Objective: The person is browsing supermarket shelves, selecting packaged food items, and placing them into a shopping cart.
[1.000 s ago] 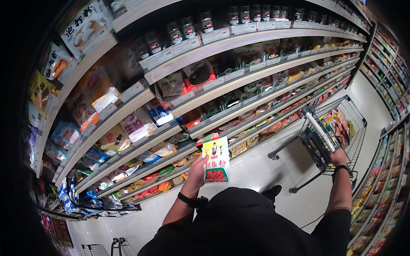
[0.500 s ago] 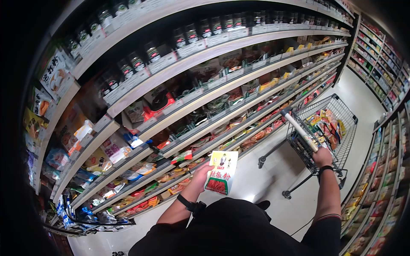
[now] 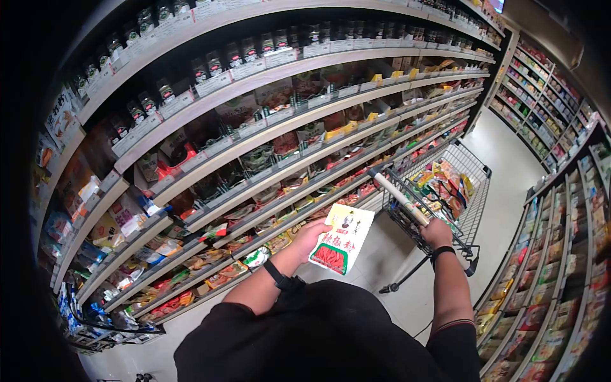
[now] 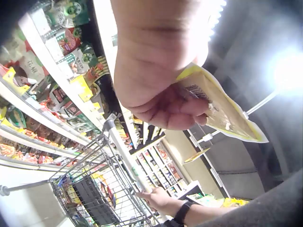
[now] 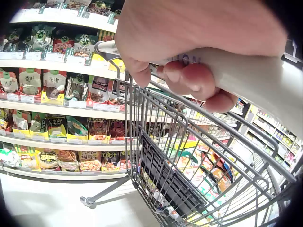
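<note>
A chili powder packet (image 3: pixel 347 239), white with a yellow top and a picture of red chilies in a green frame, is held by its left edge in my left hand (image 3: pixel 309 244). The front of the packet faces up in the head view. From the left wrist view, the fingers curl behind the packet's back (image 4: pixel 227 106), partly over its printed label. My right hand (image 3: pixel 437 234) grips the pale handle (image 5: pixel 246 71) of a shopping cart, fingers wrapped round the bar. Inside the cart (image 3: pixel 482 207) lies a pile of colourful packets.
A long shelf unit (image 3: pixel 254 137) with spice jars and bagged seasonings runs along the left. Another stocked shelf (image 3: pixel 541 280) lines the right side. The pale floor (image 3: pixel 503 149) of the aisle stretches ahead past the cart. A further shelf (image 3: pixel 541 95) stands at the far end.
The left shelves have slid left and down in the head view, and the cart has shifted left, nearer the packet. Both hands keep their hold; the packet has tilted and moved slightly right.
</note>
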{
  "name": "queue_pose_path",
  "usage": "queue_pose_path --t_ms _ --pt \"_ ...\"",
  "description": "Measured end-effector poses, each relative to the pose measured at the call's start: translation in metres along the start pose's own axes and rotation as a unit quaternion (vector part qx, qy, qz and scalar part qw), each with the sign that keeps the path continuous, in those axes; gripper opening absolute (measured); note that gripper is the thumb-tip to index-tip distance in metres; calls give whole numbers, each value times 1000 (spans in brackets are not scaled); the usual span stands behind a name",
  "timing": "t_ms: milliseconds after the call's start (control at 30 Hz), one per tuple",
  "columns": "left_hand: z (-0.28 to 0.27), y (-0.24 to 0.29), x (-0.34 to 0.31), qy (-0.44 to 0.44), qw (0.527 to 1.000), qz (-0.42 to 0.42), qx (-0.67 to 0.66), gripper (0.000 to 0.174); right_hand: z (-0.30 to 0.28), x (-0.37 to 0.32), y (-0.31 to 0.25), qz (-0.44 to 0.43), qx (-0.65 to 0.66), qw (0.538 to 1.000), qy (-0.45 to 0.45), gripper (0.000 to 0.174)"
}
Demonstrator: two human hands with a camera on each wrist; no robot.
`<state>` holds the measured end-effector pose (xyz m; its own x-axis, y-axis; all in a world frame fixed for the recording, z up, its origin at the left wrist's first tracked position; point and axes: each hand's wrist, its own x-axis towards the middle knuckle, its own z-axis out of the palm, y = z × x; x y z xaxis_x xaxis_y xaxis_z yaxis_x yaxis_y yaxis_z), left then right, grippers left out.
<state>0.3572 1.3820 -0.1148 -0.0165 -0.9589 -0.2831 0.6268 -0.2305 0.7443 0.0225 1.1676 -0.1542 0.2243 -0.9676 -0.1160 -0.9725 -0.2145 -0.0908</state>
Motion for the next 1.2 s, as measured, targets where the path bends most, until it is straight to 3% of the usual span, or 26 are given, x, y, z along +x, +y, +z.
queue_pose_path --t_ms 267,600,933,1033,1200 --pt "70 -13 42 1 993 -24 115 37 1 -5 45 13 15 1000 13 29" --pt "110 -30 87 -29 988 -66 137 31 0 11 54 25 15 999 -15 29" --pt "122 -56 139 -32 985 -111 131 40 -2 49 63 26 10 999 -34 32" --pt "118 -58 162 -56 986 -132 82 39 -4 66 71 22 11 999 -36 30" --pt "130 -55 205 -57 984 -130 111 36 -11 97 85 34 13 999 -27 27"
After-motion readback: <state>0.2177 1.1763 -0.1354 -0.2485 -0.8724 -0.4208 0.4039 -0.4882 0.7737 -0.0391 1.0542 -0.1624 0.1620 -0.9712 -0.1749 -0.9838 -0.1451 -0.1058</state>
